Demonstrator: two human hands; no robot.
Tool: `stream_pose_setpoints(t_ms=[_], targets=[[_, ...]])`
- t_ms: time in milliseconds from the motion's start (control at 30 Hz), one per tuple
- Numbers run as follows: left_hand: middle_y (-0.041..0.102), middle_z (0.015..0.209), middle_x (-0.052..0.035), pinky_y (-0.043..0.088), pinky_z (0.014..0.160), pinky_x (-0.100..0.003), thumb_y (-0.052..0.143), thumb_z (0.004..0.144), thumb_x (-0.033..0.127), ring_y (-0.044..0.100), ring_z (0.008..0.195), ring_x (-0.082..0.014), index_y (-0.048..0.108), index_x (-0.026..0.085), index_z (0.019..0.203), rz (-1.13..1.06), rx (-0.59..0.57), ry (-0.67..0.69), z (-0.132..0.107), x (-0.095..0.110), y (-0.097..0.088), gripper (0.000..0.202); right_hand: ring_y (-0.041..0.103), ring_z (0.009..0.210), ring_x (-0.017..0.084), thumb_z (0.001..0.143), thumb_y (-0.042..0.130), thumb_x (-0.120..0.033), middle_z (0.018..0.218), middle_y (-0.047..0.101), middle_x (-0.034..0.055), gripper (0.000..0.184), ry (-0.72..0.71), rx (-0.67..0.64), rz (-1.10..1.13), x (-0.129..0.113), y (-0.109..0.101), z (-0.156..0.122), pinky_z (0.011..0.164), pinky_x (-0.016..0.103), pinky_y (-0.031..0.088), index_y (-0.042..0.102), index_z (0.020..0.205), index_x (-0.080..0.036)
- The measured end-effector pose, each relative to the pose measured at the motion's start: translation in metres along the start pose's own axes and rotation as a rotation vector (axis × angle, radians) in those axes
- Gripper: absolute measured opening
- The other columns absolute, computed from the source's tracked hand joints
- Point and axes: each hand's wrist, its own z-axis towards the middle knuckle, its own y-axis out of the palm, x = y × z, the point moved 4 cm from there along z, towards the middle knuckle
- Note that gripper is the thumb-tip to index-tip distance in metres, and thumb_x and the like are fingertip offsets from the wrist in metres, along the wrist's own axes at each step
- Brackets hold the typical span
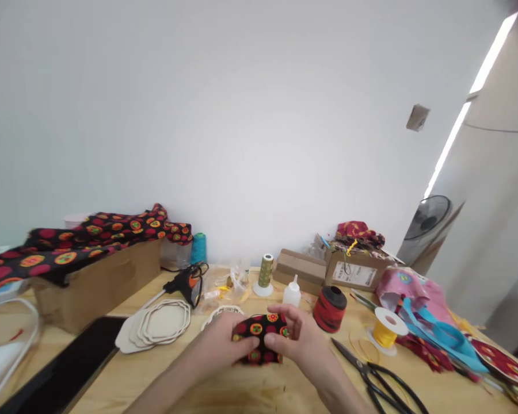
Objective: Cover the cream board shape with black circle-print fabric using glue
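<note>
A small black piece of fabric [263,345] with red and orange round motifs is held between both hands above the wooden table. My left hand [227,342] grips its left side, thumb across the front. My right hand [296,339] pinches its right side with the thumb, its index finger raised along the top edge. What lies behind the fabric is hidden. Just beyond it, a pale cut-out wooden shape [223,310] is partly covered by my left hand. A white squeeze bottle [292,292] stands behind my right hand.
Black-handled scissors [371,371] lie right, near a yellow thread spool [385,329] and a red-black spool [330,309]. Left are stacked wooden plates [162,325], a glue gun [183,283], a dark flat panel [64,362] and a cardboard box [107,282] draped with patterned cloth.
</note>
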Motion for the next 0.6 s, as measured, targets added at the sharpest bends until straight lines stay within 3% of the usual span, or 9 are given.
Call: stream_pose_setpoints(t_ms=[33,133,233,267,367,533,600], targets=[[0.066,0.056,0.001,0.047,0.052,-0.026,0.075,0.047,0.02,0.061,0.054,-0.0191,0.065,0.015,0.066,-0.029,0.0,0.01,0.015,0.007,-0.004,0.022,0.061,0.058,0.017,0.039,0.08,-0.02,0.061,0.067,0.0025,0.036,-0.01,0.059,0.067,0.002,0.002,0.014,0.059,0.028,0.046,0.062,0.07,-0.014],[0.069,0.063,-0.0032,0.048,0.057,-0.026,0.073,0.05,0.024,0.063,0.063,-0.0206,0.065,0.014,0.076,-0.089,0.038,0.076,0.044,0.02,-0.013,0.029,0.062,0.057,0.018,0.041,0.079,-0.029,0.063,0.069,0.005,0.036,-0.055,0.099,0.174,0.019,0.01,0.046,0.061,0.031,0.048,0.061,0.069,-0.013],[0.069,0.082,-0.0061,0.048,0.069,-0.03,0.065,0.063,0.033,0.064,0.078,-0.0204,0.056,0.018,0.099,-0.24,0.105,0.097,0.049,0.013,-0.015,0.041,0.064,0.066,0.019,0.048,0.076,-0.034,0.074,0.07,0.0059,0.037,-0.094,0.163,0.357,0.044,0.015,0.062,0.065,0.031,0.049,0.06,0.075,-0.015],[0.069,0.083,-0.006,0.049,0.07,-0.032,0.068,0.06,0.031,0.064,0.079,-0.0214,0.053,0.019,0.102,-0.414,0.135,0.04,0.048,0.004,-0.014,0.047,0.064,0.066,0.019,0.048,0.076,-0.034,0.074,0.07,0.0057,0.036,-0.1,0.187,0.415,0.053,0.016,0.065,0.063,0.03,0.05,0.059,0.074,-0.016],[0.07,0.076,-0.0042,0.049,0.069,-0.031,0.078,0.045,0.021,0.064,0.077,-0.0232,0.055,0.018,0.094,-0.657,0.273,-0.042,0.047,-0.02,-0.01,0.055,0.063,0.059,0.018,0.044,0.078,-0.038,0.066,0.069,0.0048,0.037,-0.149,0.214,0.426,0.072,0.02,0.071,0.056,0.027,0.049,0.058,0.067,-0.016],[0.07,0.062,-0.008,0.05,0.06,-0.034,0.078,0.046,0.031,0.064,0.062,-0.0259,0.064,0.012,0.069,-0.488,0.155,-0.04,0.051,-0.034,0.0,0.033,0.062,0.065,0.02,0.04,0.078,-0.04,0.07,0.069,0.007,0.045,-0.3,0.249,0.209,0.068,0.017,0.071,0.061,0.028,0.048,0.065,0.074,-0.014],[0.07,0.062,-0.0081,0.049,0.06,-0.034,0.078,0.046,0.031,0.064,0.06,-0.0251,0.065,0.011,0.067,-0.433,0.126,-0.05,0.05,-0.038,0.001,0.031,0.061,0.059,0.018,0.041,0.077,-0.037,0.065,0.069,0.0059,0.038,-0.288,0.246,0.138,0.062,0.015,0.069,0.054,0.025,0.047,0.067,0.07,-0.014]])
